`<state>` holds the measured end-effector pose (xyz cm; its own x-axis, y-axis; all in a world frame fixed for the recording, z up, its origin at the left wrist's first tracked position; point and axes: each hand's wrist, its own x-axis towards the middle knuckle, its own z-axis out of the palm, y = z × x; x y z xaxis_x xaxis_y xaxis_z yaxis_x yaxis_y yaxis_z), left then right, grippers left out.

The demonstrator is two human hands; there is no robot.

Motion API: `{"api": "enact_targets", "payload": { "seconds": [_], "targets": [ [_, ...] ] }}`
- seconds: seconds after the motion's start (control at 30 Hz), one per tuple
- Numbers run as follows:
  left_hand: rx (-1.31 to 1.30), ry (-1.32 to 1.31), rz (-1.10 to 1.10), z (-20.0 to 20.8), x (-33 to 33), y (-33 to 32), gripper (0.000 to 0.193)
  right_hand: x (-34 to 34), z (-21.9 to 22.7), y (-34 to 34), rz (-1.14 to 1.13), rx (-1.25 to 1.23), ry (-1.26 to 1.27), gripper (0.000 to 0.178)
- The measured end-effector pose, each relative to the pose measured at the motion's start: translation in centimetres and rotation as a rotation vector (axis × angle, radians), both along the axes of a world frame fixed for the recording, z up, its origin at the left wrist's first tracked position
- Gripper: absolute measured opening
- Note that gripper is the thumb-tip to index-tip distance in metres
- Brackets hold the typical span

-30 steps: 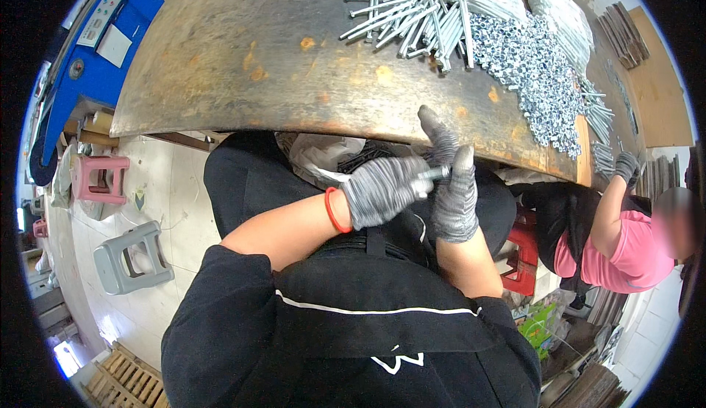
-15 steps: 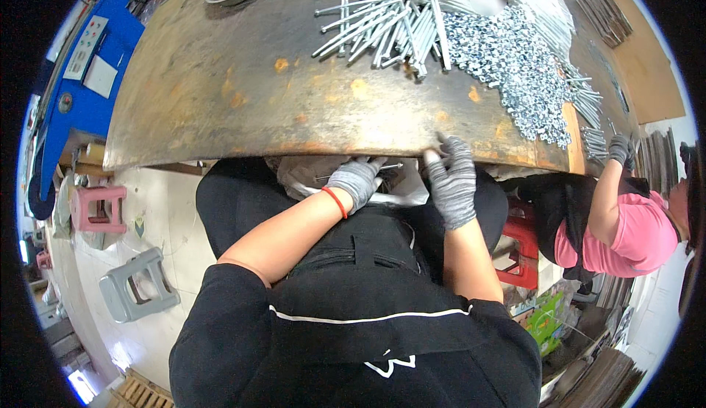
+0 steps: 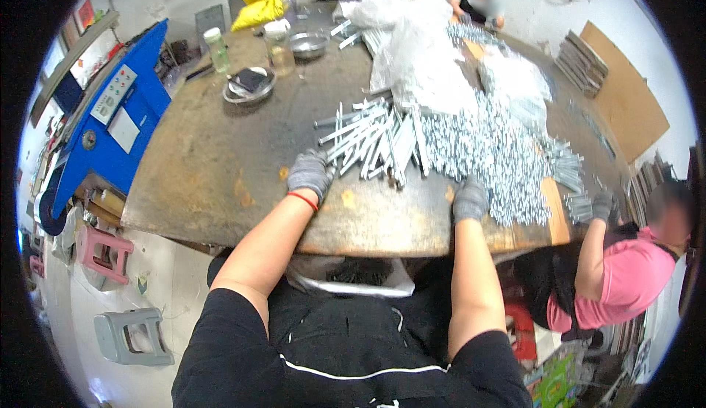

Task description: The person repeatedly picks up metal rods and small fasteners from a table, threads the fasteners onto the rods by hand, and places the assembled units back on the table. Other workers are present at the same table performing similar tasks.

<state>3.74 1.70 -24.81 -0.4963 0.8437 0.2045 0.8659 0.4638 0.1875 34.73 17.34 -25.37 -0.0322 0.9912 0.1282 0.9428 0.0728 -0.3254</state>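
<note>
My left hand (image 3: 309, 172), in a grey knit glove, is at the left end of a loose heap of long silvery bolts (image 3: 379, 143). Its fingers reach toward the nearest bolts, slightly apart, with nothing visible in them. At the near-left edge of a big pile of small shiny nuts (image 3: 494, 161) is my right hand (image 3: 471, 200), gloved alike. Its fingertips point into the nuts and are blurred, so their grip does not show. Below the table edge, a white plastic bag (image 3: 401, 279) in my lap holds dark metal pieces.
Clear plastic bags (image 3: 419, 55) lie behind the bolts. Metal bowls (image 3: 250, 97), jars (image 3: 218, 49) and a yellow bag (image 3: 259, 5) stand far left on the table (image 3: 198, 165). A co-worker in pink (image 3: 632, 268) sits at right; two people are across. Stools (image 3: 132, 338) stand left.
Both hands have left the bag in my lap and table edge and moved forward over the table, left to the bolts, right to the nuts. The view has tilted up, showing more far table.
</note>
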Motion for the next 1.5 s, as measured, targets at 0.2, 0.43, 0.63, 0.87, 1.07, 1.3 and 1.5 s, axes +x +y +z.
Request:
{"api": "enact_targets", "payload": {
  "seconds": [0.2,0.43,0.63,0.87,1.07,1.3,1.5],
  "targets": [
    [0.000,-0.402,-0.038,1.2,-0.5,0.5,0.025,2.5,-1.9,-0.3,-0.011,0.280,0.164,0.029],
    [1.020,-1.041,-0.140,5.2,0.1,-6.8,0.005,2.7,-2.2,-3.8,0.090,0.344,0.710,0.020],
    [1.177,-1.446,-0.407,5.8,4.7,-12.9,0.023,-0.5,-3.6,-13.1,0.390,0.122,1.015,0.022],
    [0.188,-1.440,-0.383,4.8,12.3,-16.9,0.020,-3.0,4.6,-22.3,0.714,-0.677,1.240,0.020],
    [-0.115,-1.507,-0.561,4.5,10.9,-17.4,0.017,-1.2,7.5,-21.4,1.243,-0.263,0.734,0.020],
    [0.137,-1.040,-0.657,3.0,12.7,-16.8,0.023,-1.2,6.0,-23.1,0.922,-0.072,0.425,0.029],
    [0.245,-1.064,-0.732,2.7,15.3,-17.2,0.022,-2.6,3.0,-24.5,0.581,-0.377,1.157,0.055]
  ]
}}
